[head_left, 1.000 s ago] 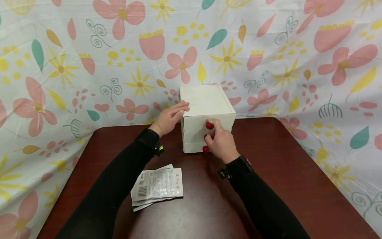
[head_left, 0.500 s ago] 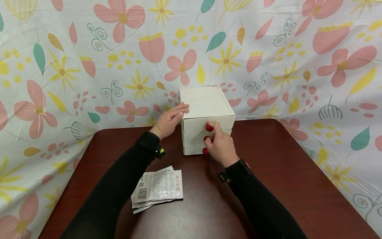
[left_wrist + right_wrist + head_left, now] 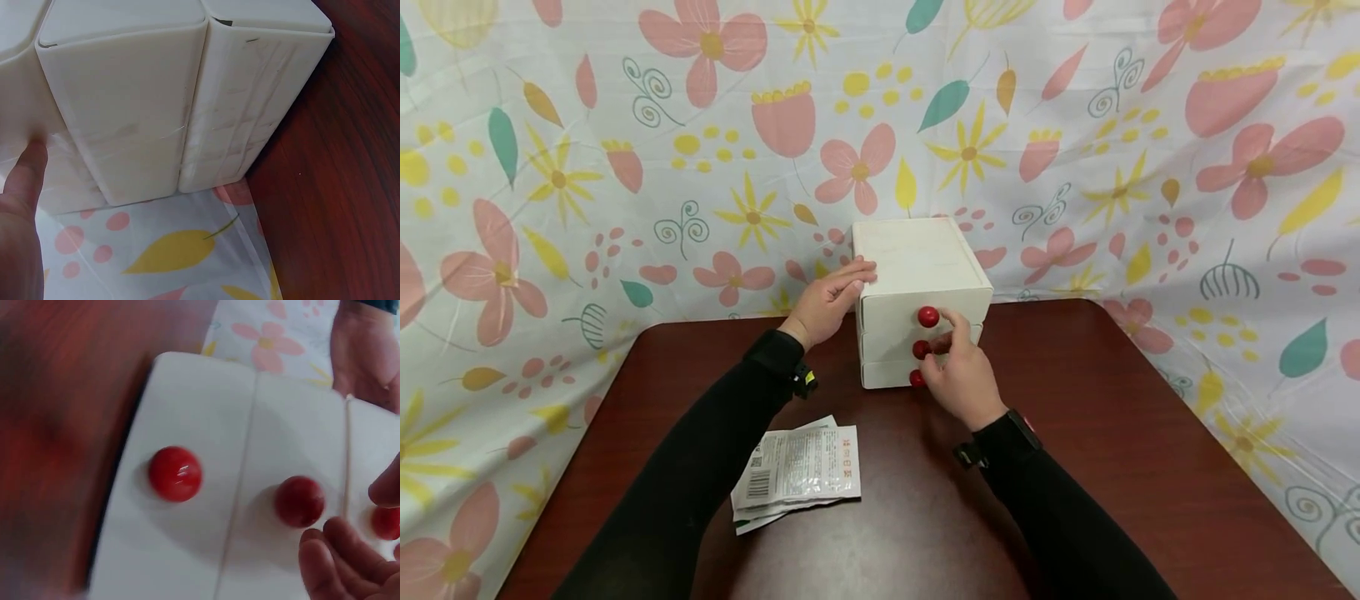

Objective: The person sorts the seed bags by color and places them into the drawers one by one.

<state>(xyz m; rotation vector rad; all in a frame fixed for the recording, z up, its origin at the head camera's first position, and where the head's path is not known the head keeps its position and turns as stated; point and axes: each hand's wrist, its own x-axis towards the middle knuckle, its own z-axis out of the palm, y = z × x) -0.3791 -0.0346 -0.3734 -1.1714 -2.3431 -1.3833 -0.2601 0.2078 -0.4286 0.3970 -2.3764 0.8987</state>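
Note:
A white box with three stacked drawers (image 3: 917, 250) stands at the back of the table, each front bearing a round red knob. My left hand (image 3: 823, 304) rests on its upper left edge, with a finger touching the side in the left wrist view. Just right of the knobs is my right hand (image 3: 966, 375), its fingers spread and loosely bent. The index finger is beside the top knob (image 3: 928, 317), not around it. In the right wrist view, other fingers are near the middle knob (image 3: 299, 501), and the bottom knob (image 3: 175, 474) is fully visible. All drawers look closed.
Several flat white printed packets (image 3: 808, 462) lie overlapping on the dark red-brown table (image 3: 880, 542), near my left forearm. A flowered cloth (image 3: 700, 192) hangs behind the box and along both sides.
My right hand's fingers have come off the top red knob and moved slightly to the right. The left hand stays on the box, and the packets have not moved.

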